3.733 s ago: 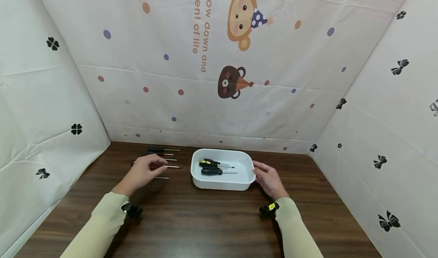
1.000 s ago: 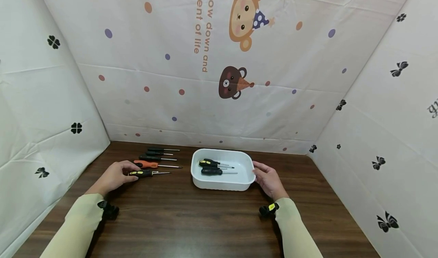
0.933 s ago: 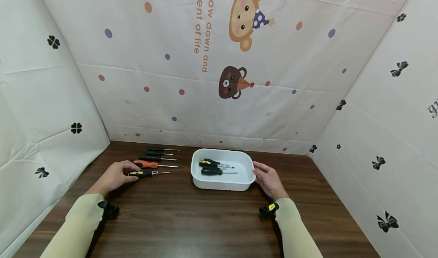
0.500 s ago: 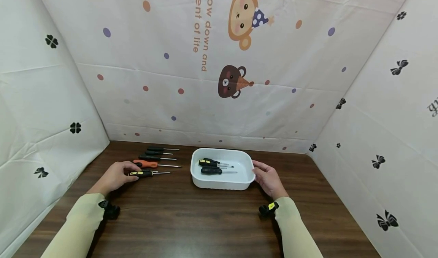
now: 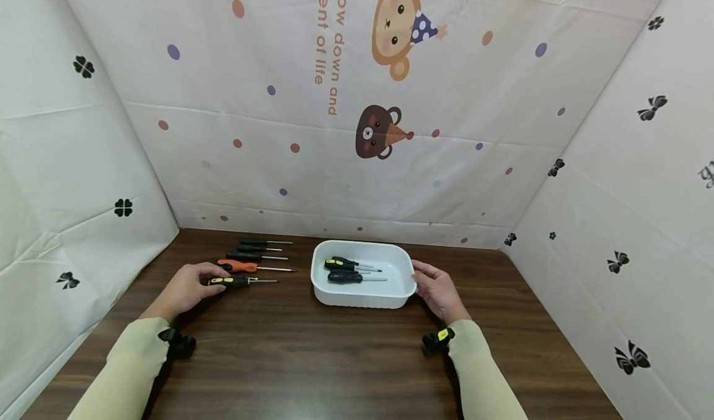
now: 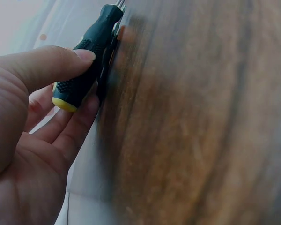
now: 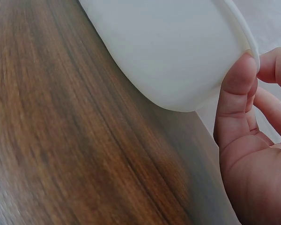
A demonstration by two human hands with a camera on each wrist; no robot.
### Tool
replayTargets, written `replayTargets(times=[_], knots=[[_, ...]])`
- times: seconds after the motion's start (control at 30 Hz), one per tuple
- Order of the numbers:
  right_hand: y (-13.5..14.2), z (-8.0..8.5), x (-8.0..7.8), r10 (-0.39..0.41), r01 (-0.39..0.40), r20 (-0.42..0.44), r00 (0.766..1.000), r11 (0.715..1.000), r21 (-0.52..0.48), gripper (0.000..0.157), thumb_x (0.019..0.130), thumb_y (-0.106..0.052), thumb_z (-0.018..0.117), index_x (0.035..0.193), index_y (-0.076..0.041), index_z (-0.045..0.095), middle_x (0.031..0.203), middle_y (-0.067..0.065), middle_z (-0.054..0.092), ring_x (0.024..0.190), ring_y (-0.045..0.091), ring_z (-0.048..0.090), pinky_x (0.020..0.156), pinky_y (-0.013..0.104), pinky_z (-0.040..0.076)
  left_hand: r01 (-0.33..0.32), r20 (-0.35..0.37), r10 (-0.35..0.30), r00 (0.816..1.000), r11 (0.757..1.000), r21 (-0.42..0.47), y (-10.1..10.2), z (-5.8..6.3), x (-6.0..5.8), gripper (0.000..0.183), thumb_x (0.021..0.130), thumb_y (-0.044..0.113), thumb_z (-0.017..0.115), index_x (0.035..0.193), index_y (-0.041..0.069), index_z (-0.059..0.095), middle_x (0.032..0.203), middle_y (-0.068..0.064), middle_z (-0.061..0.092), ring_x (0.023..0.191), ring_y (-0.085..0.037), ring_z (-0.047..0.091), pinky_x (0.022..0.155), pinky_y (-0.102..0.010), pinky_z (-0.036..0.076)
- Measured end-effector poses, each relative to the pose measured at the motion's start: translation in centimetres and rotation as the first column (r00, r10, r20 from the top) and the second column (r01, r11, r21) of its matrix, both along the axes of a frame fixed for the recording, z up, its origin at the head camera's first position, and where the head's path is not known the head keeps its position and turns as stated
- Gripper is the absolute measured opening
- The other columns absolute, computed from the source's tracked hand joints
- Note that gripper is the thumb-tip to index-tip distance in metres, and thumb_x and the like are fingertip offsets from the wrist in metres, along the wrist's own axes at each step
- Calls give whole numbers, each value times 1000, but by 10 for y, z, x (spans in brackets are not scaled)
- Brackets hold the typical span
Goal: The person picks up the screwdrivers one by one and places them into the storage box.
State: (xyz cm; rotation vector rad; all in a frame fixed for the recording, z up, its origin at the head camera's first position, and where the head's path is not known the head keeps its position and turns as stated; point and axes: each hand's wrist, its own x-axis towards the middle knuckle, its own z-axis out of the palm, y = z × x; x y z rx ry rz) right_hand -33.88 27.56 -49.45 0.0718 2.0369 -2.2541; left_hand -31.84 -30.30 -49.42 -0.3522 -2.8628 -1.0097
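Observation:
My left hand pinches the handle of a black-and-yellow screwdriver at the left of the table. In the left wrist view, the thumb lies across that screwdriver with fingers behind it. Just beyond is an orange-handled screwdriver, and farther back lie 3 black-handled screwdrivers in a row. My right hand grips the right-hand rim of a white plastic bin. Thumb and fingers hold the bin's rim in the right wrist view. Several black screwdrivers, some with yellow marks, lie inside the bin.
The dark wood table reaches to a patterned cloth wall behind the bin. More white cloth stands along the left and right sides. Each wrist carries a small black camera.
Since the earliest frame, my left hand has moved left and nearer me, from over the orange screwdriver to the black-and-yellow one. Over the last second both hands stay nearly still.

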Motion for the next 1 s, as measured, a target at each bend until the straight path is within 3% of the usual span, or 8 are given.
replayTargets(times=[0.27, 0.47, 0.6, 0.7, 0.87, 0.93, 1.0], knots=[[-1, 1, 1, 0, 0, -12, 1000, 1000, -22, 51, 100, -2, 61, 148, 5, 48, 125, 9, 73, 83, 9, 70, 74, 24, 60, -18, -8, 18, 1000, 998, 53, 2, 1, 4, 28, 90, 26, 80, 116, 16, 76, 132, -18, 67, 113, -36, 67, 91, -52, 56], [-1, 2, 1, -5, 5, -6, 1000, 1000, 1, 50, 100, -3, 62, 148, 4, 49, 131, 14, 70, 84, 9, 70, 75, 25, 60, -15, -10, 16, 1000, 995, 94, 5, 4, 5, 34, 92, 33, 78, 122, 16, 75, 134, -17, 66, 119, -37, 64, 93, -51, 56], [-1, 2, 0, -8, 8, 1, 1000, 1000, 14, 49, 100, -4, 62, 148, 2, 50, 137, 18, 65, 85, 10, 70, 76, 25, 60, -14, -6, 14, 1000, 993, 115, 10, 8, 4, 39, 92, 40, 77, 124, 18, 74, 133, -17, 67, 117, -34, 63, 87, -42, 56], [0, 2, 1, -7, 6, 3, 1000, 1000, 24, 50, 101, -5, 62, 148, 2, 50, 137, 17, 66, 85, 9, 70, 76, 25, 60, -12, -27, 16, 1000, 991, 132, 13, 11, 4, 38, 91, 41, 77, 122, 19, 75, 132, -15, 68, 111, -25, 64, 82, -29, 55], [-1, 3, 2, -8, 8, 6, 1000, 1000, 21, 50, 100, -5, 62, 148, 2, 50, 131, 13, 69, 84, 10, 69, 76, 25, 60, 5, -81, 10, 997, 985, 175, 19, 14, 2, 33, 91, 38, 77, 119, 19, 77, 129, -9, 69, 108, 4, 58, 85, -9, 48], [-1, 4, 2, -8, 8, 4, 1000, 1000, 15, 50, 100, -4, 62, 148, 2, 50, 129, 12, 70, 83, 10, 69, 75, 25, 60, 11, -88, 6, 996, 980, 196, 22, 16, 0, 34, 92, 38, 77, 119, 19, 77, 129, -7, 70, 107, 13, 54, 87, -6, 46], [-1, 4, 2, -5, 5, 3, 1000, 1000, 11, 50, 100, -4, 62, 148, 3, 49, 128, 11, 71, 83, 10, 69, 75, 25, 60, 12, -81, 6, 997, 975, 222, 25, 18, -1, 36, 91, 39, 77, 121, 18, 77, 128, -7, 71, 105, 14, 55, 86, -7, 47]])
